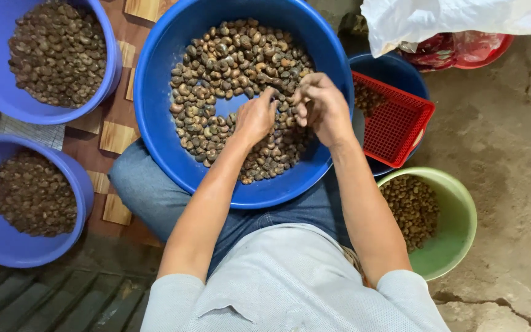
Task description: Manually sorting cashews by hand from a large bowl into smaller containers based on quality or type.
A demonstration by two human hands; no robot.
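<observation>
A cracked, bare concrete floor (499, 135) is lying at the right, and wooden parquet blocks (117, 136) are showing at the left beneath 2 lilac basins (102, 46) filled with brown nuts. A person is sitting with a large blue basin (155, 92) resting on the lap, its bottom partly covered with brown nuts (228, 67). Both hands are meeting over the middle of this basin, just above the nuts. The left hand (254, 117) is pinching narrowly with its fingertips, and the right hand (322, 104) is curling narrowly beside it; what they are holding cannot be told. A red mesh basket (394, 123) is lying across a second blue basin (401, 71), with a green bowl (459, 215) of nuts near the right elbow and a white bag (437, 18) above
</observation>
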